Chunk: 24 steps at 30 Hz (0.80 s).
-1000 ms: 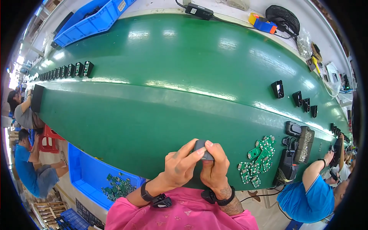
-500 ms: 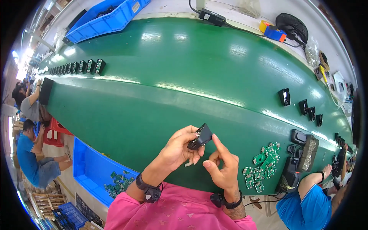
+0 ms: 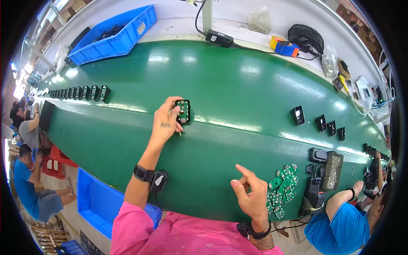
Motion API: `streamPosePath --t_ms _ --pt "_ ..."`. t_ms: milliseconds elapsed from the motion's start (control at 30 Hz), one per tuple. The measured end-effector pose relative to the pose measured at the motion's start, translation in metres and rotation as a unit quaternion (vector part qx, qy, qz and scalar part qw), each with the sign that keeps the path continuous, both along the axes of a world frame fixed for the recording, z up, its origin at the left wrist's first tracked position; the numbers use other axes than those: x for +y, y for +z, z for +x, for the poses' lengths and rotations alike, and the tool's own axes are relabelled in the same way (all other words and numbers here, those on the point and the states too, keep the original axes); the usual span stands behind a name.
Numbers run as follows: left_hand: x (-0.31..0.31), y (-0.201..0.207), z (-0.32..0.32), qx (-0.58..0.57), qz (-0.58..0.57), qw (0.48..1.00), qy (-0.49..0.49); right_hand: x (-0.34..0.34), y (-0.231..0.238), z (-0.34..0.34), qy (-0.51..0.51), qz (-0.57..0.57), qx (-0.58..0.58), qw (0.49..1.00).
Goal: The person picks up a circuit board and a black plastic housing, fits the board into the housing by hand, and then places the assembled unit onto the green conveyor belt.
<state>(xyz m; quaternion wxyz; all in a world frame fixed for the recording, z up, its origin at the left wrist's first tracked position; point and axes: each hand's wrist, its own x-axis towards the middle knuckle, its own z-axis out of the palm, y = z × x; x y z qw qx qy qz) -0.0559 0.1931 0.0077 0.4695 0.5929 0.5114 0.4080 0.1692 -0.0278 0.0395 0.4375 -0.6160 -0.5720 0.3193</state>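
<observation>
My left hand (image 3: 163,119) reaches out over the middle of the green table, gripping a small black plastic housing (image 3: 188,112). The housing's open side faces up, and a green circuit board (image 3: 183,111) shows inside. Below those fingers a small pale piece pokes out, too small to name. My right hand (image 3: 251,193) hovers above the near part of the table, empty, with index finger and thumb stretched out and the other fingers curled. Close beside it lies a heap of loose green circuit boards (image 3: 285,182).
Filled housings (image 3: 94,92) form a row at the left; more black housings (image 3: 298,115) stand at the right. A blue crate (image 3: 114,44) sits at the back left, another blue bin (image 3: 95,204) below the near edge. A power tool (image 3: 313,193) lies near a seated person (image 3: 340,221) at right.
My left hand has carried the housing forward and left, turning it so the circuit board faces up. My right hand has come away from the housing. The view has shifted slightly.
</observation>
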Motion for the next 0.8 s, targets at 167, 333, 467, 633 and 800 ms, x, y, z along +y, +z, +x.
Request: streamPosePath --t_ms 167,333,467,633,800 --pt "0.028 -0.018 -0.007 0.009 0.009 1.0 -0.007 -0.009 0.006 0.01 -0.028 -0.022 -0.043 0.998" --pt "0.045 -0.03 -0.02 0.029 0.031 0.999 -0.023 -0.007 0.015 0.042 -0.062 -0.07 -0.11 0.989" --pt "0.049 -0.029 -0.024 0.066 0.027 0.997 -0.013 0.027 0.012 0.101 -0.175 -0.093 -0.319 0.927" --pt "0.033 -0.001 -0.021 0.092 -0.008 0.995 0.036 0.086 -0.001 0.19 -0.256 -0.101 -0.413 0.868" --pt "0.007 -0.02 -0.018 0.143 0.22 0.963 0.062 0.128 -0.026 0.245 -0.224 -0.129 -0.421 0.869"
